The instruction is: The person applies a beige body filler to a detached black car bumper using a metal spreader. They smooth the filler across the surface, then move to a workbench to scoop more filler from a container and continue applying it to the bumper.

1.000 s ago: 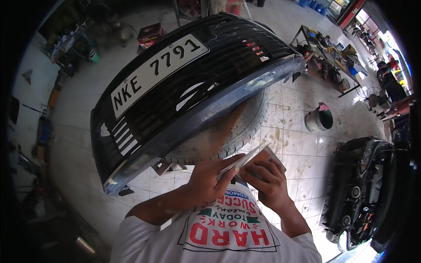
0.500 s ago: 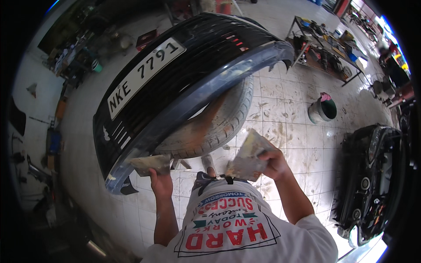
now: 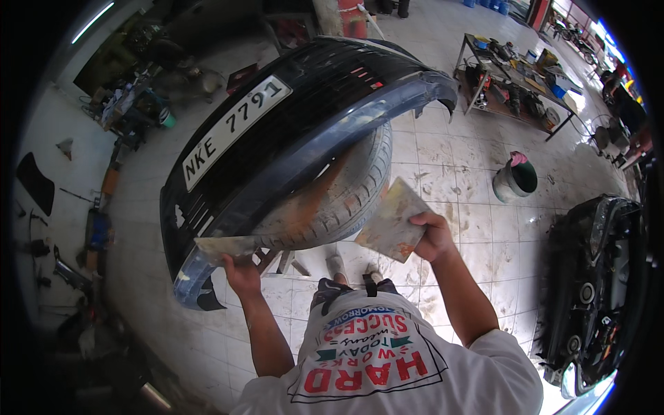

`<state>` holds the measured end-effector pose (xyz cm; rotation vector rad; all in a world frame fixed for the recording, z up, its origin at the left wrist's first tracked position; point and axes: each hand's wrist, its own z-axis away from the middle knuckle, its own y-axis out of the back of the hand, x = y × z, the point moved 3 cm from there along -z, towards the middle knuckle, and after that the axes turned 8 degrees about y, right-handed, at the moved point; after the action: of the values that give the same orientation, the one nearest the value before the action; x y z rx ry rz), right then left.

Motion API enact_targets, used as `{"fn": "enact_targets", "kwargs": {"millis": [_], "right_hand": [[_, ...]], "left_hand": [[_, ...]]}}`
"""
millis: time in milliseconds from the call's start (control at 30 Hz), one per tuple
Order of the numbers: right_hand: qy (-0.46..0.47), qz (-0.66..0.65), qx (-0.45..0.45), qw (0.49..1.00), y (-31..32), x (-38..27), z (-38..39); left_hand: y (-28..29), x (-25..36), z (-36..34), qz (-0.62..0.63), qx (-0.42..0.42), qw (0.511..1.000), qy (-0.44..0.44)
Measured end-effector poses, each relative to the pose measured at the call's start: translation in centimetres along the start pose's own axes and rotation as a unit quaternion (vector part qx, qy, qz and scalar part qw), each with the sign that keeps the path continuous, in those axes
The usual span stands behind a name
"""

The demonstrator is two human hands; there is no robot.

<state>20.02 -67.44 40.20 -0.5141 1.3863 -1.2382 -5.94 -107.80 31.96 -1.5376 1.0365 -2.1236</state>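
Left hand: your left hand [image 3: 242, 273] grips a flat putty spreader [image 3: 225, 247] and presses its blade against the lower edge of the bumper.
Right hand: your right hand [image 3: 434, 237] clasps a flat mixing board [image 3: 391, 219], smeared with filler, tilted and held clear of the bumper.
Bumper: a dark car bumper [image 3: 304, 131] with a white plate lies slanted across a tyre [image 3: 335, 200], just in front of you.
Tyre: stands on a small stand, with orange-brown smears on its sidewall.
Floor: pale tiles [image 3: 456, 159], stained and dusty.
Bucket: a small paint bucket [image 3: 515, 178] stands on the tiles to your right, well apart from the tyre.
Table: a cluttered metal workbench [image 3: 515, 76] stands far right, at the back.
Right edge: another dark car front part [image 3: 595, 277] rests on the floor.
Left edge: tools and scraps lie scattered along the wall.
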Motion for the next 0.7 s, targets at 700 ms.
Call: {"fn": "enact_targets", "kwargs": {"millis": [700], "right_hand": [[0.462, 0.709, 0.048, 0.530, -11.3, -2.1, -17.2]], "left_hand": [[-8.5, 0.5, 8.0, -0.058, -0.046, 0.997, -0.025]]}}
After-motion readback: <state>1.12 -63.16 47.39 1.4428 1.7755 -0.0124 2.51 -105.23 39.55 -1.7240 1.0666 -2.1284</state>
